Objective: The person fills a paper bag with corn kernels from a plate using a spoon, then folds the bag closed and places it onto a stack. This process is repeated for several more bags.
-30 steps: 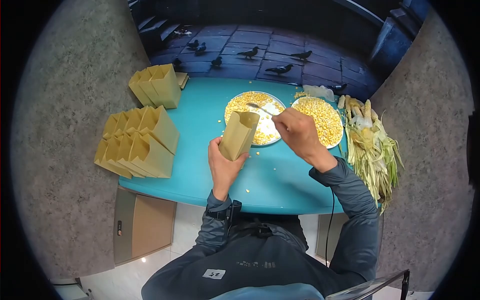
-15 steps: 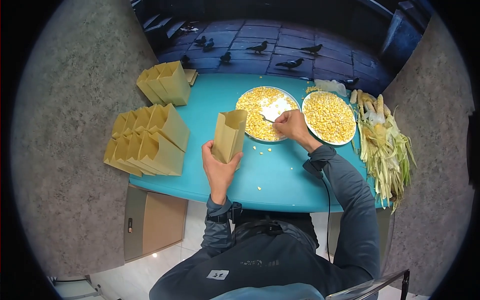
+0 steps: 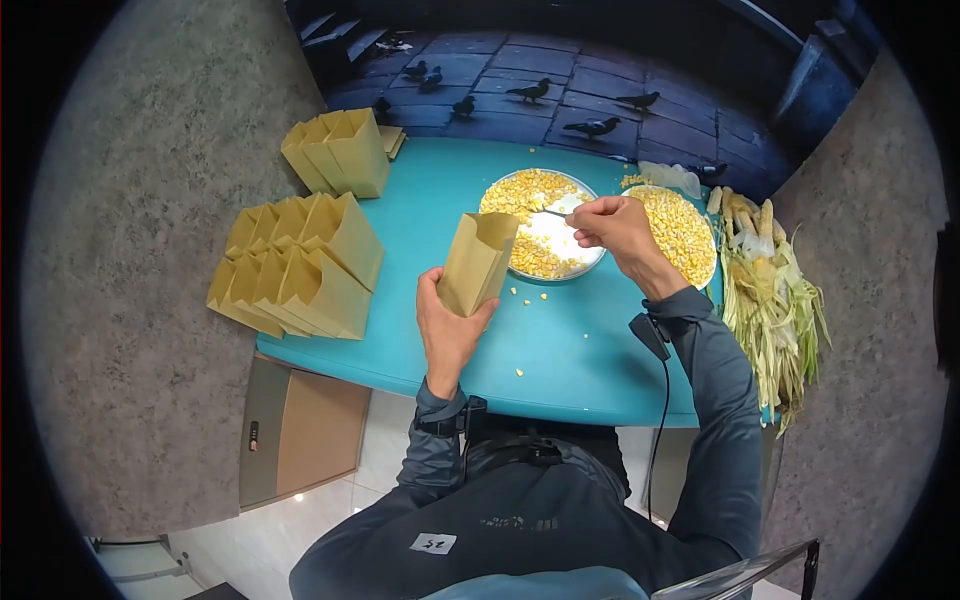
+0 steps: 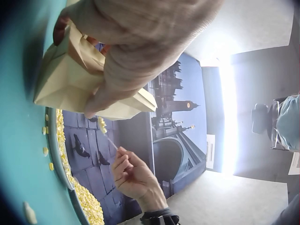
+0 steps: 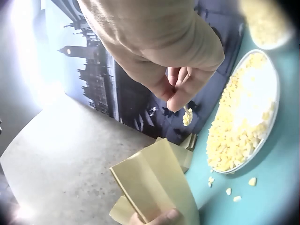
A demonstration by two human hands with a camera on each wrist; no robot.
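My left hand (image 3: 452, 335) grips an upright tan paper bag (image 3: 474, 275) round its lower part, with the thumb on one side and fingers on the other. The bag's mouth gapes upward. With the thumb and fingertips of my right hand (image 3: 625, 240) I pinch a thin spoon (image 4: 112, 142) by its handle. Yellow corn kernels (image 4: 102, 124) are heaped in the spoon's bowl, which is over the nearer round plate (image 3: 562, 232). Kernels cover that plate's left and front parts, while its white bottom shows toward the right.
A second plate of kernels (image 3: 685, 235) stands to the right, partly behind my right hand. Corn husks and cobs (image 3: 765, 300) lie at the table's right edge. Open paper bags (image 3: 300, 265) stand in rows at left. Loose kernels (image 3: 543, 296) dot the teal table (image 3: 480, 375).
My right hand first went down to the near plate with the spoon, then rose with kernels in it. The left hand still holds the bag, now leaning a little more to the right.
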